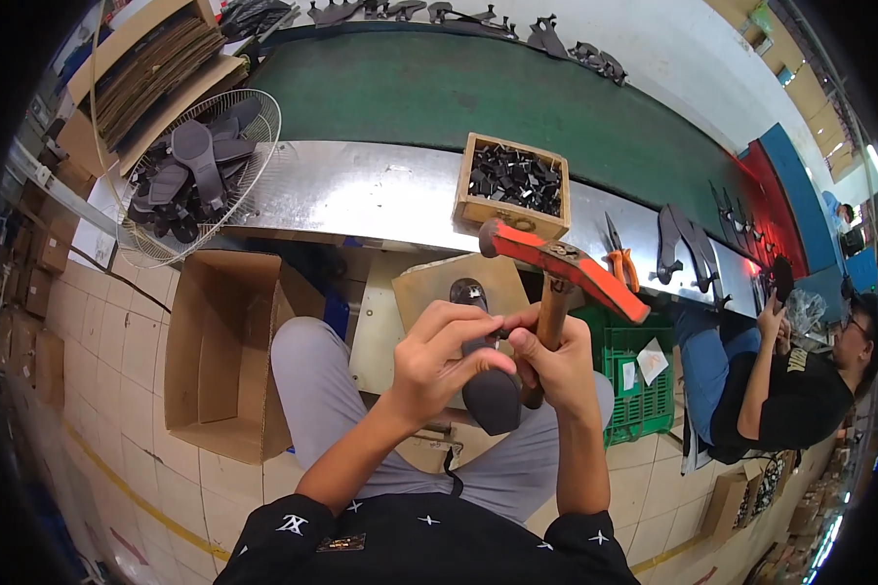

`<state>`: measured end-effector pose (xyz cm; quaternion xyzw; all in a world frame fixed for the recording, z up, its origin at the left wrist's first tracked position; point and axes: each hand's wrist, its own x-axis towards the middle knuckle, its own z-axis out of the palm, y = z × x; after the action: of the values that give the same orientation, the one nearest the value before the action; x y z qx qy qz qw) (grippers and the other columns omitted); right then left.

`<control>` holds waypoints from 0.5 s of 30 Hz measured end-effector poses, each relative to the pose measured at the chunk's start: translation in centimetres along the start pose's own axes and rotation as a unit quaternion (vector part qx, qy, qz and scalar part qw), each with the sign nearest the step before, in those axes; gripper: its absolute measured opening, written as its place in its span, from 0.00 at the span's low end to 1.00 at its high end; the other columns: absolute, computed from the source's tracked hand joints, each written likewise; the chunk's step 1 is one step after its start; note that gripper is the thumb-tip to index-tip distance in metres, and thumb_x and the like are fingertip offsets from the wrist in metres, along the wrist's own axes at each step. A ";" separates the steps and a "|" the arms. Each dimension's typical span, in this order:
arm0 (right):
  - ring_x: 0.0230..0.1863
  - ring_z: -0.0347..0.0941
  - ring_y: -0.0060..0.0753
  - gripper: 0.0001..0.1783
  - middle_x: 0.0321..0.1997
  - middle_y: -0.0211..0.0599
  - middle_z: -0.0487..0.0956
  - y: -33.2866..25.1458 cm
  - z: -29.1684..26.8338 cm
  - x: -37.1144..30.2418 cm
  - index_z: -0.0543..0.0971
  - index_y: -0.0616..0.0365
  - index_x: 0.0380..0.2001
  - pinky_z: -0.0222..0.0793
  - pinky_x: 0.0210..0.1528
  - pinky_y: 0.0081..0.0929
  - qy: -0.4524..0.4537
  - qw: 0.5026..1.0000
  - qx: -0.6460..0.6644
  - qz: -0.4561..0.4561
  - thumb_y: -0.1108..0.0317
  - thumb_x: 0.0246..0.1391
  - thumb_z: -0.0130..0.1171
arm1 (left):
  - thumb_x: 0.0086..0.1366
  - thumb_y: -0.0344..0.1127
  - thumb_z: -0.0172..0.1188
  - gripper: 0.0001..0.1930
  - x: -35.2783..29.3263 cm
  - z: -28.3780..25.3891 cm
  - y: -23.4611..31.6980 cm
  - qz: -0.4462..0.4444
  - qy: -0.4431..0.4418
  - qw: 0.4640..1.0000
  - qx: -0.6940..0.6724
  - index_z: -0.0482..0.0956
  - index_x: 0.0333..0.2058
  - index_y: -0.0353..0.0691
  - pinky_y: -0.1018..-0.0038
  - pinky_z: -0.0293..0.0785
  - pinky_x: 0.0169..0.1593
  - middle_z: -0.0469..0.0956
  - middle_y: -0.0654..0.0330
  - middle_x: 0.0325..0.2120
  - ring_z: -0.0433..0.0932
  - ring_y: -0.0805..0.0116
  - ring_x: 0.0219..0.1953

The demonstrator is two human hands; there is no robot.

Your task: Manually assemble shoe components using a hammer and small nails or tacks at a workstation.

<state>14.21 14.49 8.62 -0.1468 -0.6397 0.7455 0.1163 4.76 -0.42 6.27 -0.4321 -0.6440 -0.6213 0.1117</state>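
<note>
A factory workshop is indicated by a green belt (380, 93), dark sole-shaped parts (548, 39) lined along its far edge, a wooden box (507, 216) set on its near metal edge (361, 190), and a co-worker (790, 414) seated near its right end.

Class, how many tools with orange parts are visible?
2: the hammer in the right hand, and the pliers on the metal ledge, right of the wooden box. Others may be hidden.

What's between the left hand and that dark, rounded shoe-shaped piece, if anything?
Nothing visible: the left hand is partly over the dark shoe-shaped piece. The orange-headed, wooden-handled hammer is to the right, in the right hand.
</note>
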 end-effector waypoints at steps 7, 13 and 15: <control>0.19 0.67 0.13 0.12 0.25 0.28 0.78 -0.7 0.0 2.0 0.81 0.67 0.40 0.59 0.19 0.14 -0.005 0.997 -0.072 -0.029 0.71 0.55 0.67 | 0.45 0.39 0.76 0.30 0.3 0.0 -2.2 -0.124 -0.039 0.991 0.009 0.78 0.48 0.39 0.62 0.71 0.50 0.78 0.56 0.45 0.76 0.54 0.47; 0.16 0.63 0.09 0.11 0.26 0.27 0.78 2.1 -1.4 5.9 0.82 0.65 0.39 0.53 0.16 0.12 -0.017 0.994 -0.111 -0.003 0.72 0.54 0.67 | 0.54 0.43 0.70 0.19 -1.6 1.2 -8.0 -0.123 -0.100 0.981 0.110 0.81 0.43 0.41 0.64 0.58 0.58 0.81 0.59 0.44 0.77 0.61 0.50; 0.27 0.71 0.17 0.12 0.32 0.32 0.81 2.3 -1.6 6.1 0.81 0.67 0.40 0.63 0.30 0.18 -0.019 0.990 -0.138 0.009 0.73 0.53 0.67 | 0.57 0.42 0.68 0.14 -1.5 1.4 -7.8 -0.143 -0.084 0.979 0.114 0.83 0.39 0.40 0.65 0.57 0.59 0.83 0.59 0.42 0.77 0.65 0.51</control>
<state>9.12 17.86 5.74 -0.1526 -0.7369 0.6541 0.0762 0.81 1.38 -0.56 -0.3702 -0.7730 -0.5149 0.0157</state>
